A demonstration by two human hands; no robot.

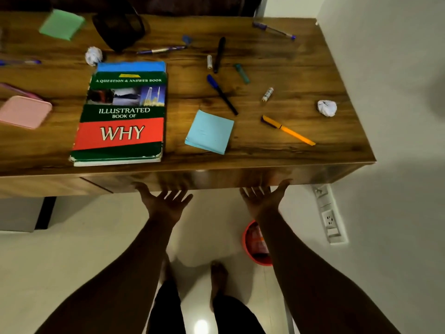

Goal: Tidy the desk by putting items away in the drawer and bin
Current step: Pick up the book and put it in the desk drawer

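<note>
My left hand [166,201] and my right hand [263,197] are palm up with fingers spread, just under the closed drawer front [216,178] of the wooden desk [277,150]. Neither holds anything. On the desk lie a green and red book [122,116], a blue sticky-note pad [209,132], an orange pen [287,130], a blue-capped pen [221,94], a black marker [219,54] and two crumpled paper balls [327,107] [94,55]. A red bin [255,243] stands on the floor, partly hidden behind my right forearm.
A black mesh holder [118,27], a green pad [62,24], a pink case [24,112], more pens [274,30] [161,49] and small tubes [267,94] [242,73] are on the desk. A wall with a socket strip [330,218] is at right. My bare feet [218,280] stand below.
</note>
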